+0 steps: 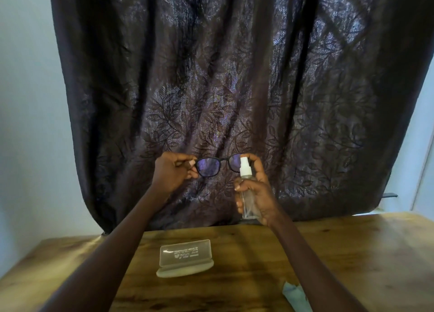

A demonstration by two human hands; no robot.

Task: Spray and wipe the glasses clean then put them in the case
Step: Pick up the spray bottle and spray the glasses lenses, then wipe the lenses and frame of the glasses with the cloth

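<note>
We pinch the glasses (218,166) in our left hand (172,170) while our right hand (257,190) grips the spray bottle (246,189), nozzle facing a lens for misting.

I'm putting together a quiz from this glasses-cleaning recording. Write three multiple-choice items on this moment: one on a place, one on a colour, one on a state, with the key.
1. Where is the case?
A. on the wooden table
B. in the left hand
C. on the floor

2. What colour is the pump head of the spray bottle?
A. red
B. white
C. black

3. What state are the glasses in?
A. lying in the case
B. folded on the table
C. held up in the air

Key:
1 A: the case sits on the table between the forearms, with its lid raised.
2 B: the head shows white against the dark frame behind it.
3 C: the left hand pinches one end of the frame, while the right hand grips the bottle beside them.
</note>
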